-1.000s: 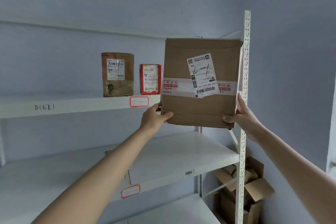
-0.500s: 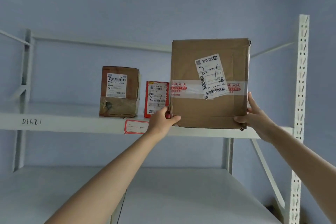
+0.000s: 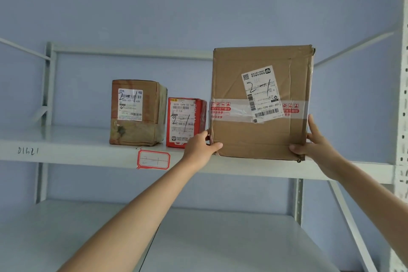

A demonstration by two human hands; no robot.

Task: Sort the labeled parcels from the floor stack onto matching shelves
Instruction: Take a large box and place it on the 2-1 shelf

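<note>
Two smaller parcels, a brown one [image 3: 137,112] and a red one [image 3: 185,122], stood at my ten o'clock on the upper shelf [image 3: 66,152] behind its red-bordered tag [image 3: 153,159]. My left hand [image 3: 199,147] gripped the big carton [image 3: 260,104] by its lower left corner. At two o'clock my right hand [image 3: 315,143] clasped its lower right edge, the carton upright at the shelf's front lip.

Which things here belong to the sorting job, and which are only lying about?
Job:
- big parcel, held by left hand and right hand
- brown parcel
- red parcel
- shelf tag
- upper shelf

Lying about:
- lower shelf
</note>
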